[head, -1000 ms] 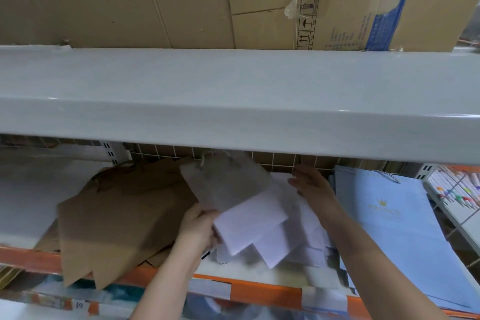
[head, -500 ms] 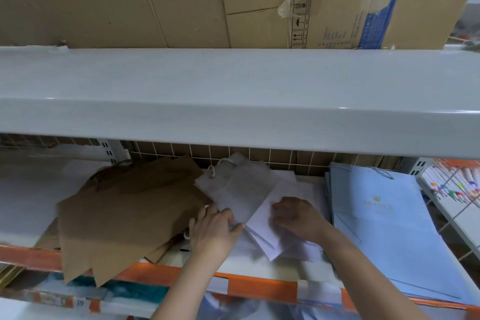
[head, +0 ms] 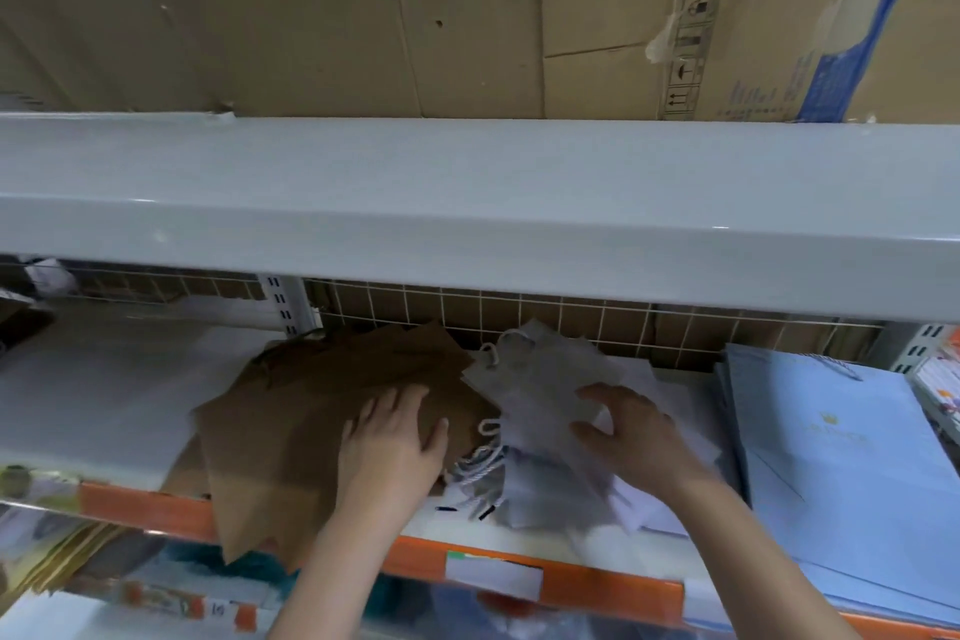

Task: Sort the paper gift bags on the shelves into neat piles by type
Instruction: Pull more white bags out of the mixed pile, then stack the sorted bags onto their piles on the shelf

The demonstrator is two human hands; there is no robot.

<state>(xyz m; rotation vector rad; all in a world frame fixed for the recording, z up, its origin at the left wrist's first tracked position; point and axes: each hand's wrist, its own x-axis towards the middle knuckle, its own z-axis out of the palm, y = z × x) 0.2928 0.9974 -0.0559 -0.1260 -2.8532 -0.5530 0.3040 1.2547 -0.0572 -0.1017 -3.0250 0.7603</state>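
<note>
Hands have just parted company: half a second ago both of yours sat together on the white bags, and now your left hand [head: 393, 447] has slid over onto the brown kraft bags [head: 291, 437], lying flat with fingers loosely spread, pressing rather than pinching. Your right hand [head: 631, 437] stays on the white bags [head: 545, 379], fingers splayed wide over the top sheet, holding the pile down. That white bag you were lifting a second ago is back on its heap, cord handles [head: 480, 463] trailing toward the brown pile. The shelf [head: 104, 405] now carries three groups: brown at left, white in the middle, blue bags [head: 841, 463] at right. I'd judge the types are separated, but both brown and white piles are fanned out and need squaring.
</note>
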